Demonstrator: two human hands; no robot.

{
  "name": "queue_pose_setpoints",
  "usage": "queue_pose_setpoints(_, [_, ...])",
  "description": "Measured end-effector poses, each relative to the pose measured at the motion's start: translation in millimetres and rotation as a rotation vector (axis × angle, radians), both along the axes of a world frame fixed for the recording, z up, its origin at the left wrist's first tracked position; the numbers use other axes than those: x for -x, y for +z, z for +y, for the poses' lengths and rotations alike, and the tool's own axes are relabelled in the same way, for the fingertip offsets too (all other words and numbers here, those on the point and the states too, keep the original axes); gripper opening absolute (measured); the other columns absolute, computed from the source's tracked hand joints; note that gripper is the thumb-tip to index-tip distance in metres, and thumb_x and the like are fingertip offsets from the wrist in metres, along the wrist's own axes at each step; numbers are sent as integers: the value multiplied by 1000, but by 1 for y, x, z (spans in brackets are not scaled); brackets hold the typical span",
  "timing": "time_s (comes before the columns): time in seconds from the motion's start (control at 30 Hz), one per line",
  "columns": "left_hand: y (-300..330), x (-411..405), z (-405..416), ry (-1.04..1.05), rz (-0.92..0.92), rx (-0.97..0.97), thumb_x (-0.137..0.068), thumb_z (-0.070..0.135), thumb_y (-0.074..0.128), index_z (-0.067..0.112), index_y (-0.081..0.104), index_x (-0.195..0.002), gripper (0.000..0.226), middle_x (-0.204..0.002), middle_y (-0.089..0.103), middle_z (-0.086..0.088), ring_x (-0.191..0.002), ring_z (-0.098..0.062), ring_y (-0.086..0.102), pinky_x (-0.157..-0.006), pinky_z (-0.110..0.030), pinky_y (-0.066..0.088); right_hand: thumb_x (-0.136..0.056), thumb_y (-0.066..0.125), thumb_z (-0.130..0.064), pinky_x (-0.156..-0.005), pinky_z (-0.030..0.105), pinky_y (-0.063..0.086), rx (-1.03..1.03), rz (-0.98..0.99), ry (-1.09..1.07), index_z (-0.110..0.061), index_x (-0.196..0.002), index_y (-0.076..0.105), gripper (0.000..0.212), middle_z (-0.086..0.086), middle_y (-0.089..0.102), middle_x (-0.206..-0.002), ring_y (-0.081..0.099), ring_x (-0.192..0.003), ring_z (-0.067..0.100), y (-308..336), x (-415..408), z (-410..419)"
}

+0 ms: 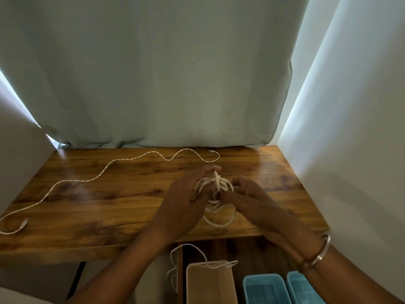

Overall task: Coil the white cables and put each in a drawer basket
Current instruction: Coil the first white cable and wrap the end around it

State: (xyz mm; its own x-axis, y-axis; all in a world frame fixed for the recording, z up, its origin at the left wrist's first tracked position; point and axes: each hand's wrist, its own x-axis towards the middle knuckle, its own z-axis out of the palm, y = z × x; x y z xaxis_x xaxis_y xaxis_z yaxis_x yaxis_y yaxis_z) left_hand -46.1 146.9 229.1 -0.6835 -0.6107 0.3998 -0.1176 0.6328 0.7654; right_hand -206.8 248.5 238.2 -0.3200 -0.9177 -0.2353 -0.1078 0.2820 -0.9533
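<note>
Green curtain (pixel 153 73) fills backdrop. Wooden table (pixel 109 205) below it. Beige basket (pixel 210 284) in drawer under table edge, white cable (pixel 197 251) draped over its rim, trailing outside to left. Two blue baskets (pixel 266 289) (pixel 303 288) to right, nothing visible inside. Loose white cable (pixel 105 172) snakes across table, left-front to back. Left hand (pixel 186 200) holds coiled cable bundle (pixel 215 189), fingers curled round loops. Right hand (pixel 247 194) pinches bundle's strand. Bangle (pixel 321 251) on right wrist.

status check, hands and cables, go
Left hand and right hand both gripping half-wound coil. Second cable loose on table. Nothing blocking.
</note>
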Motion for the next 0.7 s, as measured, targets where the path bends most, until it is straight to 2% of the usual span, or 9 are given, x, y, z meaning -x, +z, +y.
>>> queue_pose_setpoints(0.13, [-1,4,0,40,3,-63,-102,14,59,34,59,-134,38,-118,72,17,-105,3,68,-86,-23,59,-92,75,-16,-85,35,63,9,113,-14,-14,-119,55,33,7,77,-103,77,-94,15,0,-1,-7])
queue_pose_setpoints(0.27, [-5,3,-3,81,9,-53,-100,6,58,31,61,-132,40,-117,72,16,-105,4,68,-86,-25,59,-89,79,-23,-87,38,64,8,100,-14,-15,-120,57,39,5,80,-101,78,-93,15,-4,-2,-8])
queue_pose_setpoints(0.4, [-9,5,5,83,61,-20,-102,7,56,31,59,-132,39,-116,72,16,-104,2,69,-84,-18,58,-93,73,-25,-91,44,63,12,173,-42,-20,-106,74,14,0,81,-95,78,-90,12,-5,-6,-9])
queue_pose_setpoints(0.53, [-14,5,4,108,90,-173,-99,5,62,25,61,-127,35,-111,73,14,-96,3,71,-73,-13,56,-92,74,-20,-91,50,61,51,220,-16,-23,-106,77,14,0,81,-95,77,-93,21,-7,-8,-7])
queue_pose_setpoints(0.63, [-16,5,-1,118,73,-270,-97,7,64,27,60,-127,36,-109,74,11,-93,0,73,-71,-15,58,-92,74,-18,-96,50,60,58,191,13,-25,-110,74,19,-2,81,-99,77,-96,18,-10,-10,-6])
queue_pose_setpoints(0.7, [-17,5,-4,129,77,-324,-97,6,64,27,61,-125,35,-110,74,10,-95,-2,73,-73,-18,59,-94,73,-19,-98,53,58,72,163,37,-23,-111,74,18,2,81,-103,76,-100,21,-13,-8,-6])
